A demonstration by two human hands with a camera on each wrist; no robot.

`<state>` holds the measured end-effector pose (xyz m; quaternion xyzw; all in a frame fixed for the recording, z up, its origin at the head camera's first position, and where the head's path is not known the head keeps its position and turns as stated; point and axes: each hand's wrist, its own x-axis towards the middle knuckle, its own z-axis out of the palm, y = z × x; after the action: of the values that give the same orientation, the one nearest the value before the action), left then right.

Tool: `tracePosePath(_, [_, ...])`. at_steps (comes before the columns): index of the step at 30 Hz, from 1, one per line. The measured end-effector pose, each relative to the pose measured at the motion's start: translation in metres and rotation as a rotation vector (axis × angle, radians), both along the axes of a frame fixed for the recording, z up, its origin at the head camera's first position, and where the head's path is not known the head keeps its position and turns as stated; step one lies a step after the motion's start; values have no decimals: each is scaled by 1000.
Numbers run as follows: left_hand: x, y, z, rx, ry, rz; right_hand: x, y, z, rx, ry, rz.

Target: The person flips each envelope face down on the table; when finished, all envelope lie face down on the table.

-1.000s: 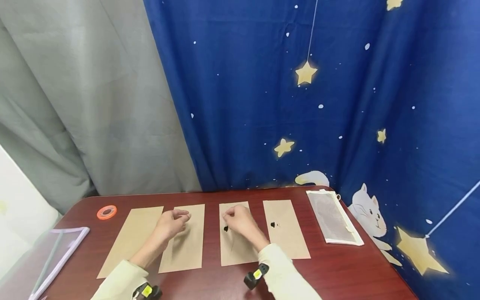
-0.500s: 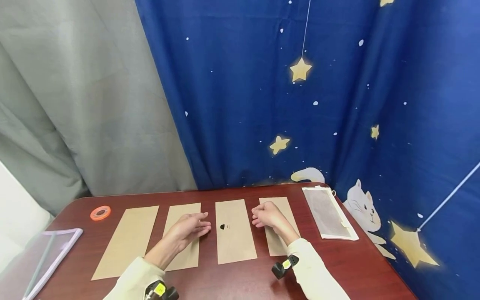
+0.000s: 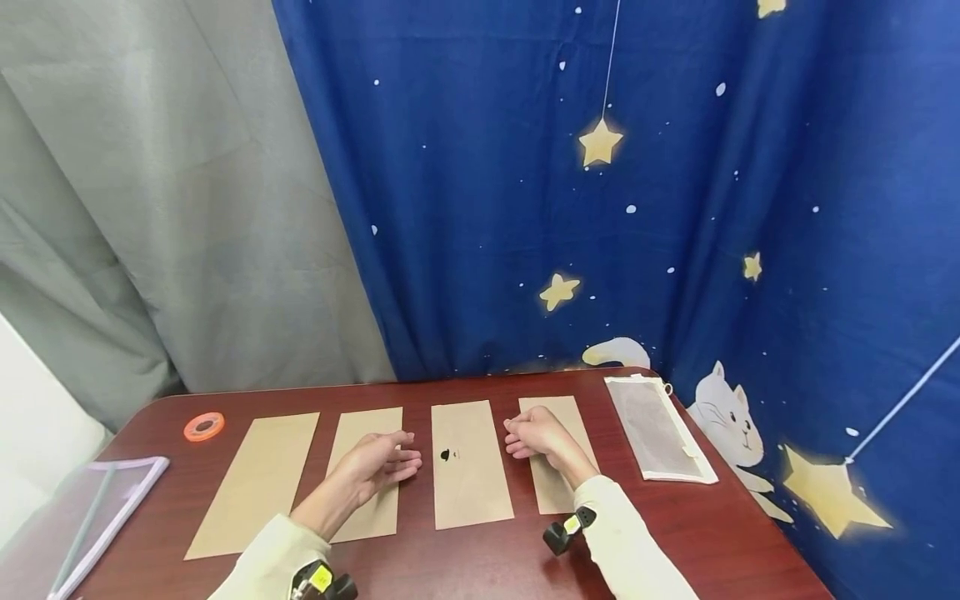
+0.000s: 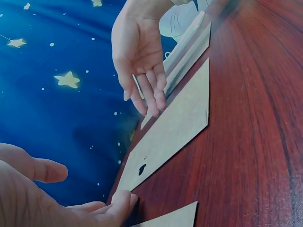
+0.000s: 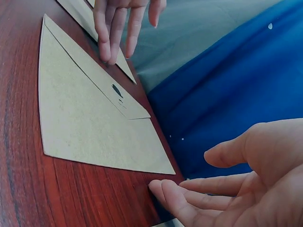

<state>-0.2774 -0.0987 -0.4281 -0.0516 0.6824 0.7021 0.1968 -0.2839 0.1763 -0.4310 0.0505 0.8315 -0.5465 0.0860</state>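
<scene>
Several brown paper envelopes lie in a row on the table. The middle-right envelope (image 3: 472, 492) has a small black print and a seamed flap, seen closely in the right wrist view. My left hand (image 3: 371, 468) hovers over the envelope to its left (image 3: 367, 521), fingers relaxed and parted, holding nothing. My right hand (image 3: 542, 435) is above the rightmost envelope (image 3: 558, 407), fingers loosely bent, and it partly hides that envelope. Nothing shows between thumb and fingers of either hand in the wrist views.
At the far left of the row lies a plain envelope (image 3: 258, 483). Behind it is an orange tape roll (image 3: 193, 436). A white-edged mesh pouch (image 3: 663, 429) is at the right, and a purple-edged mesh bag (image 3: 146, 492) at the left. Curtains (image 3: 480, 250) hang behind the table (image 3: 465, 558).
My right hand has left the printed middle-right envelope and moved right, over the rightmost one. My left hand has shifted right and its fingers have spread. The envelopes stay in place.
</scene>
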Motion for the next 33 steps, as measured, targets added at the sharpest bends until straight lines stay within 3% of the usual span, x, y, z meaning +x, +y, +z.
tracePosePath(18, [-3, 15, -1, -12, -3, -35, -6, -16, -3, -50, -19, -48])
tracePosePath(25, [-2, 11, 1, 28, -32, -11, -7, -23, -4, -35, -28, -45])
tracePosePath(33, [-2, 4, 5, 82, 1, -41, -2, -28, -4, -108, -10, -17])
